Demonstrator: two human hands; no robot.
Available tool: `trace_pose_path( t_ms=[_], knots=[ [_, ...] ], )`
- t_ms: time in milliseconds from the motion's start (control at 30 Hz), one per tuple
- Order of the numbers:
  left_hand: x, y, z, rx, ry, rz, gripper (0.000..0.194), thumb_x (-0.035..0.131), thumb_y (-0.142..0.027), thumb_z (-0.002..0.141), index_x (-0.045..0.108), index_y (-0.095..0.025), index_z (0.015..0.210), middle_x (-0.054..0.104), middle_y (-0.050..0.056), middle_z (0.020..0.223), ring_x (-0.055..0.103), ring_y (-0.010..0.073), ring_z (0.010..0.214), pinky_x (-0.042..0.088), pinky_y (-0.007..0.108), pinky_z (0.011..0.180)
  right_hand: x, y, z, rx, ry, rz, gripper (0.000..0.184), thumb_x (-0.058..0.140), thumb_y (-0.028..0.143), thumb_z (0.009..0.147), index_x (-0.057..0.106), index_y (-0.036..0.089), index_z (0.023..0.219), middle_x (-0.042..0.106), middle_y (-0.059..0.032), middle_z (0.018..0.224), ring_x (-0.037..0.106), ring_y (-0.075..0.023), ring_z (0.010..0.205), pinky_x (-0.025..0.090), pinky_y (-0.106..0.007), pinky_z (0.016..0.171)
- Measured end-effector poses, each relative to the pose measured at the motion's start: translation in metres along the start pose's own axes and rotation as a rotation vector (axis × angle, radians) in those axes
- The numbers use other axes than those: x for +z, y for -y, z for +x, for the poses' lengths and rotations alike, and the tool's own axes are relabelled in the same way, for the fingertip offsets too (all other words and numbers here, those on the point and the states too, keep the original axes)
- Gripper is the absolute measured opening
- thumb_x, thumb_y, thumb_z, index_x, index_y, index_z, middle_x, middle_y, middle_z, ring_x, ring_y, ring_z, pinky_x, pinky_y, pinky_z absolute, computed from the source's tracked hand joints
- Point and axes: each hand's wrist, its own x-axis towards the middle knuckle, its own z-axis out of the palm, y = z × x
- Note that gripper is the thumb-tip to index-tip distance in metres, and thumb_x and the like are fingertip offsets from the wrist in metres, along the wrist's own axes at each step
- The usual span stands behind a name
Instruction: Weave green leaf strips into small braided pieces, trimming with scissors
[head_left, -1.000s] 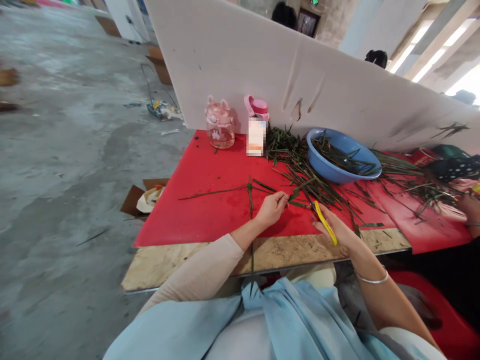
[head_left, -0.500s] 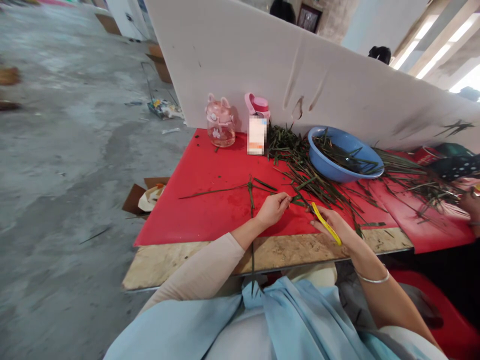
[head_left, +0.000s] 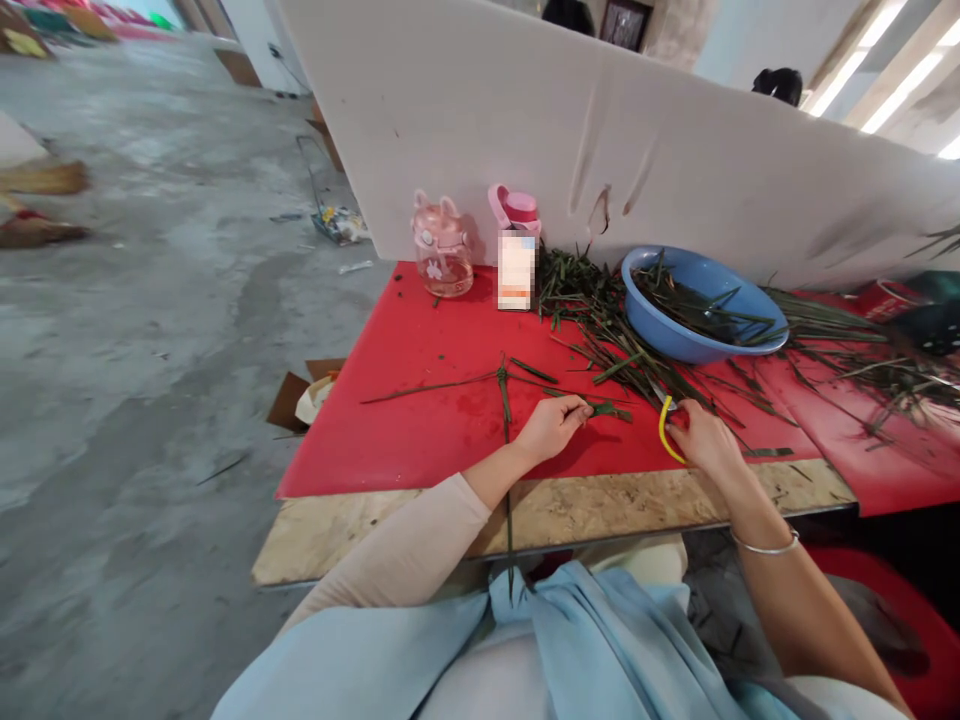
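Note:
My left hand is closed in a pinch on a short green leaf strip, held just over the red table cover. To its right, my right hand grips yellow-handled scissors; their blades point away from me toward the leaf pile and are partly hidden. Left of my left hand lies a knotted leaf piece with long thin strips reaching left and toward me over the table edge. Loose long leaves spread behind both hands.
A blue basin with leaves in it stands behind my right hand. A pink bottle, a pink-lidded bottle and a blurred-out upright panel line the white partition. The wooden table edge runs nearest me.
My right hand has drawn slightly right, away from the left hand, and turned the scissors. The leaf strip in my left hand now shows apart from the blades. The view has shifted a little.

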Motion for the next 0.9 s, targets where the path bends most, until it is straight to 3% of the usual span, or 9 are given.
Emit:
trace_pose_path(
  t_ms=[100, 167, 200, 300, 400, 567, 767, 833, 900],
  knots=[
    [0.003, 0.003, 0.002, -0.117, -0.076, -0.14, 0.039, 0.049, -0.052, 0.084, 0.057, -0.016, 0.071, 0.044, -0.004, 0.053, 0.038, 0.009, 0.049, 0.029, 0.022, 0.048, -0.019, 0.027, 0.007, -0.085, -0.096, 0.005, 0.034, 0.059, 0.037, 0.08, 0.065, 0.016, 0.106, 0.064, -0.0187, 0.104, 0.062, -0.0297, 0.093, 0.045, -0.038, 0.077],
    [0.005, 0.005, 0.004, -0.187, -0.158, -0.248, 0.041, 0.05, -0.056, 0.082, 0.055, -0.017, 0.07, 0.04, -0.005, 0.051, 0.035, 0.0076, 0.045, 0.026, 0.022, 0.044, -0.028, 0.058, 0.01, -0.247, -0.114, 0.225, 0.03, 0.053, 0.036, 0.086, 0.067, 0.02, 0.106, 0.066, -0.0131, 0.105, 0.062, -0.0255, 0.094, 0.045, -0.036, 0.081],
    [0.006, 0.006, 0.005, -0.211, -0.21, -0.3, 0.042, 0.051, -0.058, 0.08, 0.054, -0.017, 0.07, 0.04, -0.005, 0.051, 0.034, 0.007, 0.043, 0.026, 0.022, 0.043, -0.03, 0.076, 0.012, -0.354, -0.061, 0.373, 0.028, 0.052, 0.037, 0.087, 0.069, 0.021, 0.102, 0.068, -0.0095, 0.102, 0.063, -0.0225, 0.091, 0.046, -0.033, 0.081],
    [0.005, 0.008, 0.007, -0.247, -0.382, -0.429, 0.044, 0.055, -0.061, 0.076, 0.054, -0.017, 0.072, 0.043, -0.006, 0.051, 0.037, 0.0066, 0.042, 0.03, 0.021, 0.041, -0.021, 0.127, 0.016, -0.534, 0.09, 0.731, 0.028, 0.061, 0.039, 0.082, 0.071, 0.02, 0.1, 0.07, -0.0046, 0.085, 0.062, -0.0167, 0.072, 0.047, -0.028, 0.068],
    [0.001, 0.008, 0.008, -0.279, -0.51, -0.489, 0.045, 0.059, -0.061, 0.074, 0.058, -0.016, 0.078, 0.05, -0.004, 0.056, 0.044, 0.007, 0.046, 0.036, 0.02, 0.044, 0.001, 0.159, 0.021, -0.547, -0.039, 0.943, 0.022, 0.063, 0.033, 0.081, 0.072, 0.02, 0.095, 0.069, -0.0052, 0.083, 0.061, -0.0161, 0.071, 0.048, -0.028, 0.068],
    [-0.001, 0.005, 0.01, -0.344, -0.491, -0.441, 0.048, 0.063, -0.06, 0.07, 0.065, -0.014, 0.082, 0.058, 0.0, 0.062, 0.051, 0.0088, 0.053, 0.041, 0.02, 0.046, 0.027, 0.158, 0.024, -0.56, -0.212, 1.094, 0.021, 0.056, 0.03, 0.085, 0.071, 0.023, 0.099, 0.069, -0.0065, 0.094, 0.063, -0.0178, 0.086, 0.052, -0.032, 0.079],
    [0.002, 0.004, 0.006, -0.343, -0.343, -0.265, 0.046, 0.057, -0.057, 0.077, 0.068, -0.013, 0.087, 0.058, 0.0, 0.057, 0.052, 0.0102, 0.049, 0.042, 0.022, 0.046, 0.027, 0.148, 0.019, -0.581, -0.266, 1.06, 0.017, 0.054, 0.026, 0.085, 0.07, 0.023, 0.092, 0.068, -0.0069, 0.098, 0.061, -0.0191, 0.097, 0.049, -0.034, 0.089],
    [0.0, 0.002, 0.006, -0.304, -0.312, -0.149, 0.045, 0.057, -0.053, 0.078, 0.068, -0.014, 0.097, 0.062, 0.002, 0.064, 0.052, 0.0102, 0.049, 0.042, 0.023, 0.048, 0.026, 0.139, 0.032, -0.507, -0.218, 1.074, 0.018, 0.052, 0.028, 0.086, 0.066, 0.021, 0.093, 0.068, -0.0068, 0.094, 0.063, -0.0183, 0.089, 0.051, -0.032, 0.082],
    [-0.006, -0.002, 0.009, -0.241, -0.309, -0.013, 0.043, 0.058, -0.049, 0.08, 0.066, -0.015, 0.106, 0.065, 0.003, 0.072, 0.053, 0.0103, 0.052, 0.043, 0.023, 0.052, 0.025, 0.123, 0.052, -0.337, -0.158, 1.075, 0.021, 0.047, 0.028, 0.087, 0.062, 0.019, 0.099, 0.069, -0.0062, 0.089, 0.063, -0.0165, 0.073, 0.051, -0.029, 0.07]
  ],
)
